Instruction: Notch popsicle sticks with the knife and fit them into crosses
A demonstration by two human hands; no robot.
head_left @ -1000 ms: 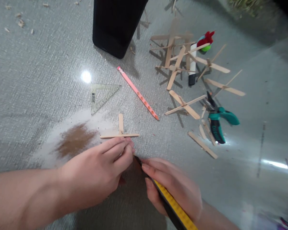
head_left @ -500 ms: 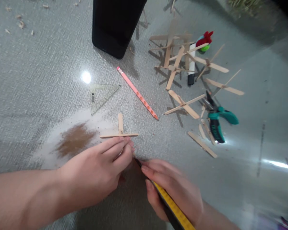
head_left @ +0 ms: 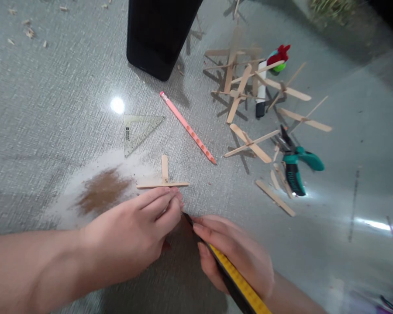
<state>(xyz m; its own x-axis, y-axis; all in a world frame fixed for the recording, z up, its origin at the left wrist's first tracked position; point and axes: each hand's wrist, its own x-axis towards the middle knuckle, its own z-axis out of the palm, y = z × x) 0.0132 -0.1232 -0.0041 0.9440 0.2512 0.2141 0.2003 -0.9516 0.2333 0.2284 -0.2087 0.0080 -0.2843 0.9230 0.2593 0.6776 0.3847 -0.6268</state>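
Observation:
My right hand [head_left: 236, 255] is wrapped round a yellow and black tool [head_left: 237, 279], whose dark tip reaches up and left to the fingertips of my left hand. My left hand [head_left: 134, 233] is closed, its fingers pinched together at the lower edge of a T-shaped piece of wooden sticks [head_left: 164, 170]. Whether the fingers grip that piece or something small under them is hidden. White and brown powder [head_left: 101, 189] lies beside the left wrist.
A pink pencil [head_left: 190, 131], a clear set square [head_left: 140, 131] and a black phone [head_left: 159, 39] lie ahead. Crossed wooden sticks [head_left: 249, 141], green-handled pliers [head_left: 294, 161], a white marker [head_left: 261, 91] and a loose stick [head_left: 275, 197] are at the right.
The tool and my right hand have shifted very slightly. My left hand holds the same place beside the T-shaped piece.

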